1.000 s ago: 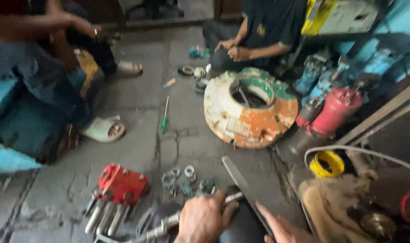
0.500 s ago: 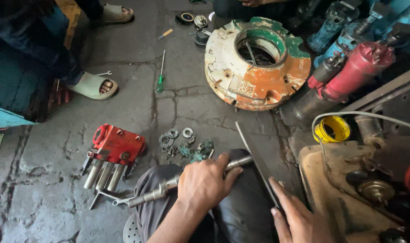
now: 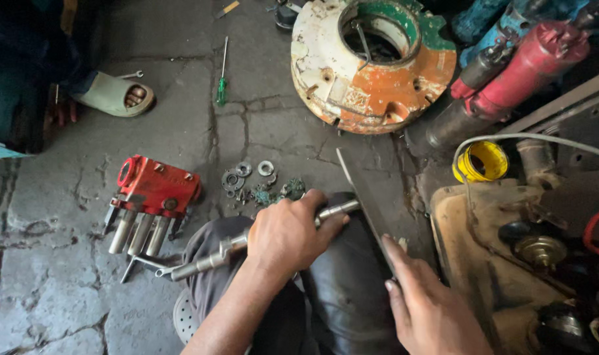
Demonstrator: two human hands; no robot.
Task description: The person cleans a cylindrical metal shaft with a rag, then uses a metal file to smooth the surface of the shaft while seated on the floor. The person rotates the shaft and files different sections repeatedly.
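Floor workplace, seen from above the seated person's lap. The left hand (image 3: 287, 231) is clenched around a long steel shaft (image 3: 247, 246), which lies across the person's thigh, its far end touching the flat dark metal strip (image 3: 368, 204). The right hand (image 3: 431, 309) lies with fingers extended along the near end of that strip, pressing it rather than gripping it; whether the thumb hooks underneath cannot be told.

Taking the strip as landmark: just beyond its near-left side sits a scatter of washers and small rings (image 3: 250, 179); farther left stands the red valve block (image 3: 156, 190) with its steel plungers; beyond the strip's far tip rests the large orange-and-white round housing (image 3: 372, 62); to its right sits a yellow spool (image 3: 481, 161) and a grimy machine casing (image 3: 490, 263).

Probable hazards: the strip is held only by flat pressure, so a push from the shaft could make it skid or pivot, and its edge runs beside the right fingers. The shaft rests on a rounded knee and may roll off toward the loose washers, scattering them. A bystander's sandalled foot (image 3: 112, 95) lies well away.
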